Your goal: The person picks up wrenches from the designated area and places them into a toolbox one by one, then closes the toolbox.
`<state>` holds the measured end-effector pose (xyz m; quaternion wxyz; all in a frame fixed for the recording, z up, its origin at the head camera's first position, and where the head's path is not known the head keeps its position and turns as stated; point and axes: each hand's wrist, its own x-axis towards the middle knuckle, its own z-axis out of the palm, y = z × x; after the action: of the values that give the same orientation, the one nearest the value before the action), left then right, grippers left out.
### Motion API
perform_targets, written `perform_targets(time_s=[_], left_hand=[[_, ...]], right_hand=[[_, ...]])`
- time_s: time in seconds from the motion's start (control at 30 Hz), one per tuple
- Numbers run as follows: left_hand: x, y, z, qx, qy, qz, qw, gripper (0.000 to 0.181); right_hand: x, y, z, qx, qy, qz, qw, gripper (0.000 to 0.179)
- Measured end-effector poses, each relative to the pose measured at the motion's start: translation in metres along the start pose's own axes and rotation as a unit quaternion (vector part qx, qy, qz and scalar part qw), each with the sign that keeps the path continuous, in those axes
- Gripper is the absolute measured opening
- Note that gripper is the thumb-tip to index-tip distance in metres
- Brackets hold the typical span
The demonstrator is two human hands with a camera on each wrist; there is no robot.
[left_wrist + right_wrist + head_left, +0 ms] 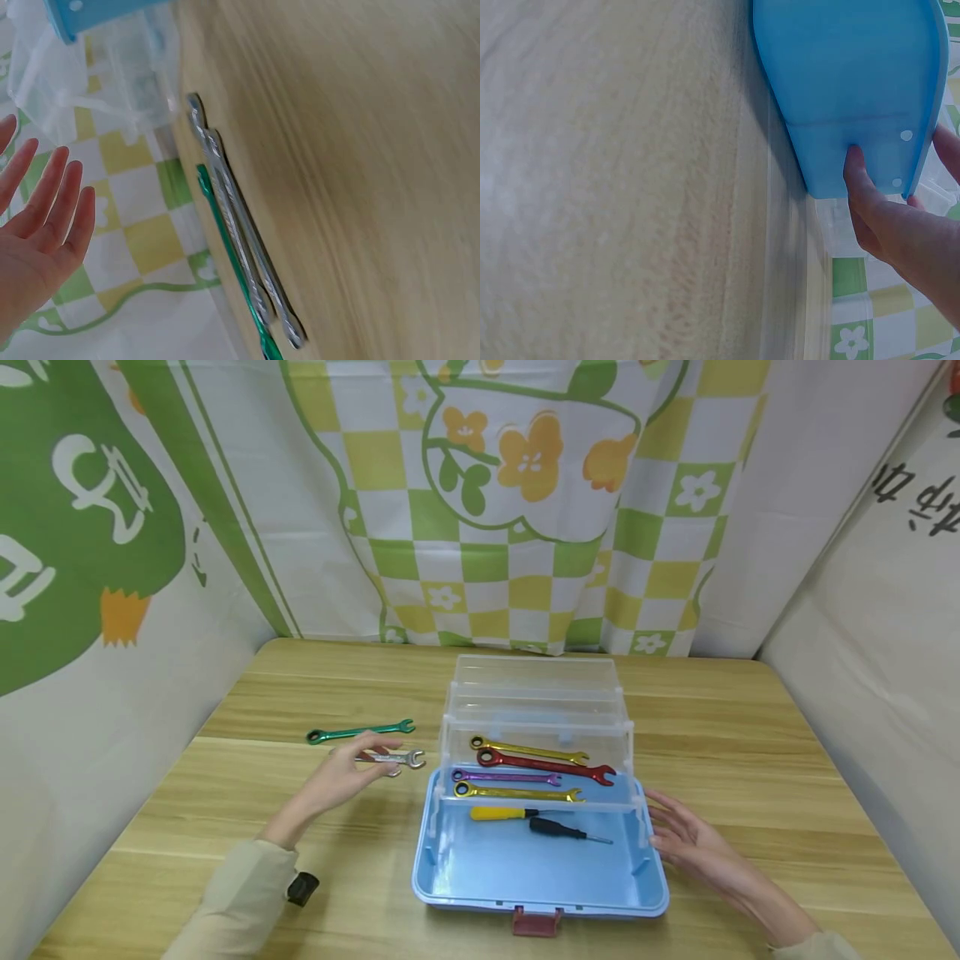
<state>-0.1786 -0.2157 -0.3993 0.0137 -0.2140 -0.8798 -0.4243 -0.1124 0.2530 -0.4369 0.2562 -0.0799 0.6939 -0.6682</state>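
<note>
While the left hand (337,777) hovers over the bench (352,877) with its fingers loosely extended and spread, two silver wrenches (252,228) lie beneath it, left of the blue toolbox (540,868). Both are slim, bright and glossy, with flattened, rounded heads; they lie nearly parallel and close together, one set slightly ahead of the other. In the head view the hand covers part of them, leaving a forked end showing towards the toolbox. Just behind them lies a metallic green wrench (360,731), its ring end to the left and its forked end to the right.

At the toolbox's right side, the right hand (693,843) has its thumb against the outer wall and other fingers at the rim near the back corner; I cannot tell whether they pinch it. Towards the back of the toolbox, shiny wrenches show at the clear plastic (536,672): two gold, one large red (543,764), one small purple (506,776). In front of them lie a yellow-handled screwdriver (498,813) and a black-handled screwdriver (555,829).
</note>
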Motion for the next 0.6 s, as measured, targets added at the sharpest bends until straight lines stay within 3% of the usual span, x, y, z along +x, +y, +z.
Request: perform_targets(time_s=[0.17,0.6], left_hand=[[-0.001,-0.015,-0.002,0.024,-0.003,-0.01,0.9996,0.029],[-0.001,-0.038,-0.009,0.109,-0.035,-0.016,0.9933,0.023]], right_hand=[[-0.001,0.0,0.0,0.001,0.0,0.001,1.0,0.068],[-0.001,-0.001,0.001,-0.007,0.004,0.004,1.0,0.069]])
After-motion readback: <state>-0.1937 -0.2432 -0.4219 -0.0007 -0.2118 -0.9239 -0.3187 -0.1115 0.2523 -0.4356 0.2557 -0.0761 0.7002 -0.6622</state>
